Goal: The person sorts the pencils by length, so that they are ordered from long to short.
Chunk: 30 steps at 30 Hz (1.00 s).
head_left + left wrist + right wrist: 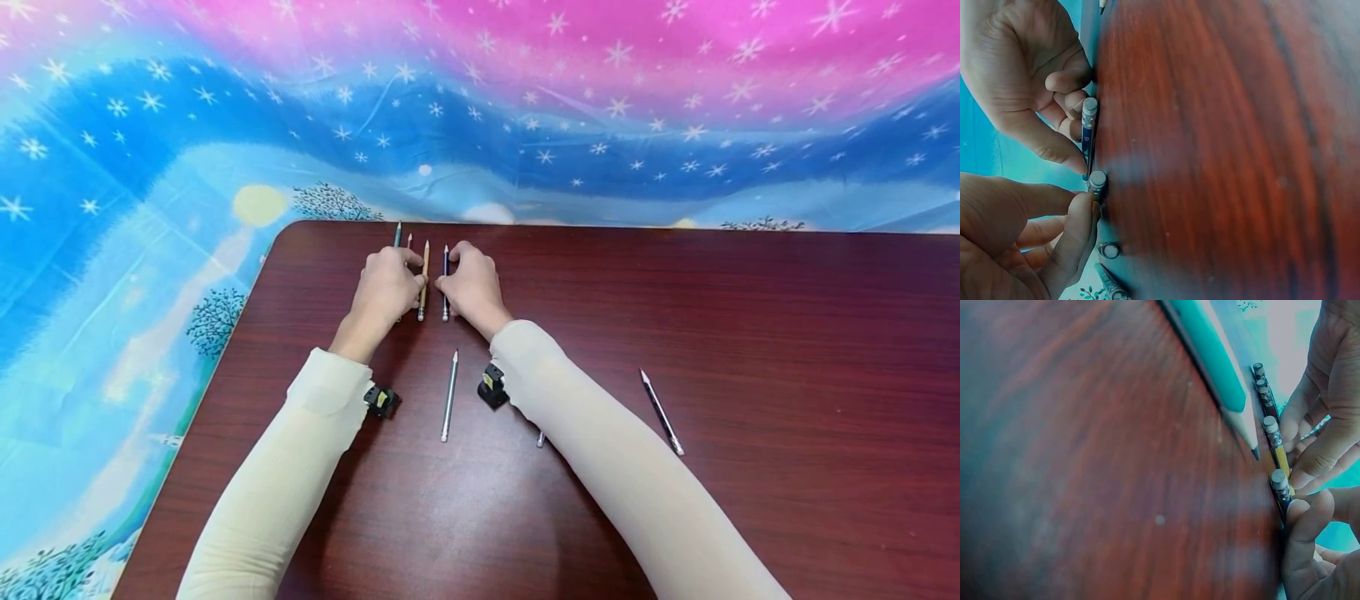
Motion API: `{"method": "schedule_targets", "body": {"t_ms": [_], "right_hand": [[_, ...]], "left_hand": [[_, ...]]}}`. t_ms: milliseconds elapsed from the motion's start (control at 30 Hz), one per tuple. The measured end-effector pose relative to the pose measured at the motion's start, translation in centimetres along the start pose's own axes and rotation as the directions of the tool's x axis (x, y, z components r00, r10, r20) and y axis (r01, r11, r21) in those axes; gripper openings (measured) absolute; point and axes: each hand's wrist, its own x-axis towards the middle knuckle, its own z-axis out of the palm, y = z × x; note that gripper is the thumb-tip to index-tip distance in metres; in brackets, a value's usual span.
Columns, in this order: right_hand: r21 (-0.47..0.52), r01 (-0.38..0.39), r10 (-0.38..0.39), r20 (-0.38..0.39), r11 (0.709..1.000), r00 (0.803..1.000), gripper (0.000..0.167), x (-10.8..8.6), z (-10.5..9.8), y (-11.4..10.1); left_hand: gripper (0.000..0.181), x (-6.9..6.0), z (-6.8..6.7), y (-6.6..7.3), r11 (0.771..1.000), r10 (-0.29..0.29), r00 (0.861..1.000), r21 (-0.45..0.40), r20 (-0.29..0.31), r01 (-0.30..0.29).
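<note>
Near the table's far edge in the head view, my left hand (382, 283) pinches a yellow pencil (422, 304) between thumb and fingers. Just right of it, my right hand (476, 283) holds a dark blue pencil (446, 260) the same way. Both pencils point away from me, roughly parallel, with a small gap between them. In the right wrist view their eraser ends show: the yellow pencil (1279, 453) and the blue pencil (1279, 480). Left of the yellow one lie a green pencil (398, 235) and a further pencil (409, 239), both mostly hidden by my left hand.
A teal pencil (450, 396) lies between my forearms. My right sleeve (600, 433) covers most of another pencil (541, 439). Farther right rests a black pencil (662, 412). The brown table (787, 333) meets a patterned cloth (525, 108) at the back and left.
</note>
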Motion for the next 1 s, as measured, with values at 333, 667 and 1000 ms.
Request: {"method": "schedule_targets", "body": {"t_ms": [333, 667, 1000], "right_hand": [[0.086, -0.016, 0.015, 0.013, 0.996, 1.000, 0.035, -0.09, -0.14, 0.10], [0.121, -0.026, 0.024, 0.016, 0.992, 1.000, 0.034, -0.08, -0.10, 0.08], [0.082, -0.037, 0.037, 0.002, 0.996, 0.999, 0.033, 0.00, -0.15, -0.01]], "left_hand": [[0.033, 0.04, 0.04, -0.02, 1.000, -0.003, 1.000, -0.002, -0.004, 0.003], [0.034, -0.04, -0.01, 0.02, 1.000, -0.006, 1.000, 0.006, 0.001, 0.006], [0.033, -0.17, 0.00, 0.01, 1.000, 0.002, 1.000, 0.002, -0.002, -0.002]]}}
